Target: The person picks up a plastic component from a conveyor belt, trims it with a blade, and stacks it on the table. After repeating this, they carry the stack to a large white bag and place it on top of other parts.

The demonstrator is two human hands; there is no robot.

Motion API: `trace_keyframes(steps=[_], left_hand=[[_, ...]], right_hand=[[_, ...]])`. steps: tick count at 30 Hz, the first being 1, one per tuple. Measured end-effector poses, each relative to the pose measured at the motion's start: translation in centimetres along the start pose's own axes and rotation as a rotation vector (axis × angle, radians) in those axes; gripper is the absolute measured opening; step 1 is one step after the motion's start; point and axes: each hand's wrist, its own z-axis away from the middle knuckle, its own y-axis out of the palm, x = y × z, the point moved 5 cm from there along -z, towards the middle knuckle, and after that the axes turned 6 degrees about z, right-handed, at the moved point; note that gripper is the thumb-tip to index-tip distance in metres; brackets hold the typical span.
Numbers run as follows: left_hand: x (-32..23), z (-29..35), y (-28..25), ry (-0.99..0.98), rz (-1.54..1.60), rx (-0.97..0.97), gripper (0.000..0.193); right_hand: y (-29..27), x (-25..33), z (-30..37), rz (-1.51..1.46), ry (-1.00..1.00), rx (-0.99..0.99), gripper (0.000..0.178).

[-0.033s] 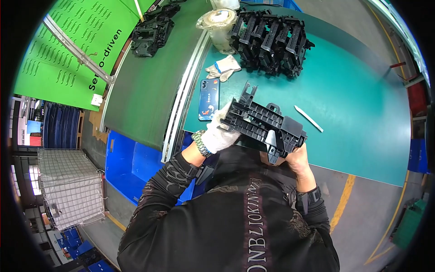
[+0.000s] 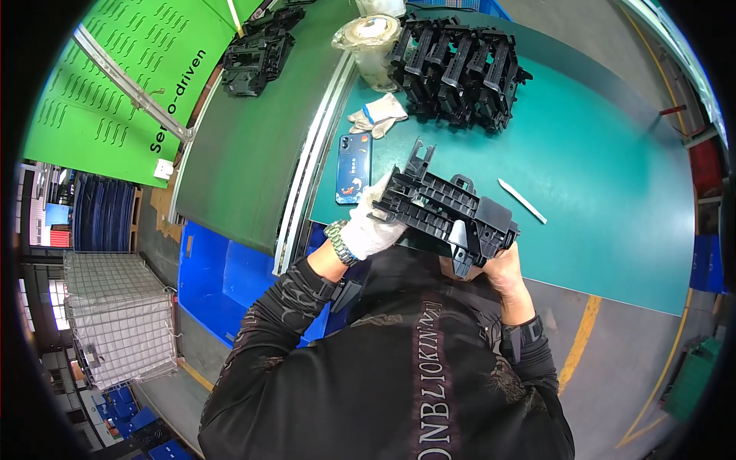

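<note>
Between my hands is a black moulded plastic frame [image 2: 445, 203], held tilted over the near edge of the green table. My left hand [image 2: 374, 228], in a white glove with a watch at the wrist, grips its left end. Bare, my right hand [image 2: 502, 270] is closed around the lower right end; the frame hides part of its fingers. On the table just right of the frame lies a white pen-like stick [image 2: 522, 201]. A dark blue phone [image 2: 354, 170] rests beside my left hand, with a pair of pale gloves [image 2: 378, 115] beyond it.
Several similar black frames [image 2: 460, 73] stand stacked at the back of the table [image 2: 606, 192]. Next to them is a wrapped white roll [image 2: 369, 54]. A green conveyor belt [image 2: 253, 153] runs along the left, carrying more black parts [image 2: 257, 61]. Below it sits a blue bin [image 2: 222, 268].
</note>
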Motion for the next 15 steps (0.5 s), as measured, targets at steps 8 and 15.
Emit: trace_keyframes(steps=[8,15], left_hand=[[-0.1,0.4,-0.3,0.026,-0.144,-0.003,0.040],[0.2,0.4,-1.2,-0.121,-0.144,0.050,0.028]], right_hand=[[-0.1,-0.5,-0.2,-0.010,-0.003,0.016,0.042],[1.4,3.9,0.4,-0.051,-0.049,0.179,0.046]])
